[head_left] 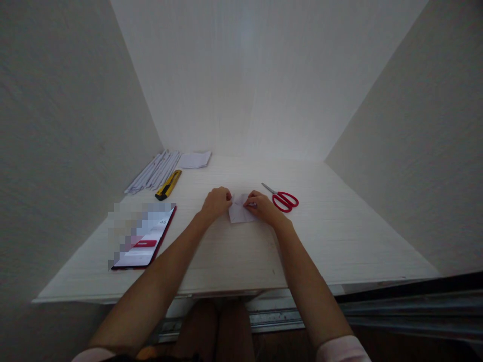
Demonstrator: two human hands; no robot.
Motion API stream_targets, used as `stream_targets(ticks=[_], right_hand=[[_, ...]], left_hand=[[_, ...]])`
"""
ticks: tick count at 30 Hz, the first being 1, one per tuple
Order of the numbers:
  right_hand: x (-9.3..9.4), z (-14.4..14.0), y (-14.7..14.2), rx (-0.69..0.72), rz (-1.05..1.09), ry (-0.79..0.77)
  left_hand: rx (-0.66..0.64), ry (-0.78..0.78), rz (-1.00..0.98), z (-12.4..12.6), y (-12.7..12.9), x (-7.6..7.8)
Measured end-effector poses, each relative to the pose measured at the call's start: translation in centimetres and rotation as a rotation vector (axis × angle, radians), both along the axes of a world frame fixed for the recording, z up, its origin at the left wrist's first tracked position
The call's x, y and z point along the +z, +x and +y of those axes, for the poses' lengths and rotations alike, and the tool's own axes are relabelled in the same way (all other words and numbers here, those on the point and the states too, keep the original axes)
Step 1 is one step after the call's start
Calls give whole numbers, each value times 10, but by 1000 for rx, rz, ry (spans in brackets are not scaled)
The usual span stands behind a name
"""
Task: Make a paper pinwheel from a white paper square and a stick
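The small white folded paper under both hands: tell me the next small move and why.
Probably press the fold flat. The left hand and the right hand both pinch the top edge of the small white folded paper, which lies on the white wooden table. The red-handled scissors lie untouched beside the right hand, so cutting seems not due yet.

Bare table [339, 241] lies open right of the hands; scissors [283, 199] crowd behind, phone [145, 240] blocks left.
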State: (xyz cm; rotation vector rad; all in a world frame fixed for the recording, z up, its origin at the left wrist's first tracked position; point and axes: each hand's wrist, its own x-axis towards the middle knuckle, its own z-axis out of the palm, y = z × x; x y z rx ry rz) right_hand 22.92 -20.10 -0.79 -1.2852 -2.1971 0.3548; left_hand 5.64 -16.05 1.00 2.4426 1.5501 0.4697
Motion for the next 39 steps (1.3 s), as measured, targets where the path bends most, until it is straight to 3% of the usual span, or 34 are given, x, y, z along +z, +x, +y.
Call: stream_targets(ticks=[6, 8, 11, 13, 17, 22, 26, 32, 35, 39], right_hand=[[2, 0, -1, -16, 3, -20], [1, 0, -1, -15, 2, -21], [1, 0, 0, -7, 7, -14], [0, 0, 0, -7, 12, -12], [0, 0, 0, -9, 8, -10], [1, 0, -1, 2, 1, -6], [0, 0, -1, -1, 5, -2], [-2, 2, 1, -3, 7, -3], [-2, 1, 1, -5, 5, -6], [-1, 1, 1, -9, 11, -13]], left_hand=[[-37, -42, 18, -1, -6, 5], [-117, -26, 43, 1, -13, 5], [-394, -15, 119, 2, -23, 5], [-506, -57, 152, 1, -26, 6], [-529, -90, 133, -1, -25, 11], [-661, -57, -17, 0, -21, 19], [-615, -66, -114, 2, -15, 13], [-421, -92, -273, 12, -11, -3], [-368, -136, -286, 15, -14, -3], [-390, -224, -265, 16, -16, 0]])
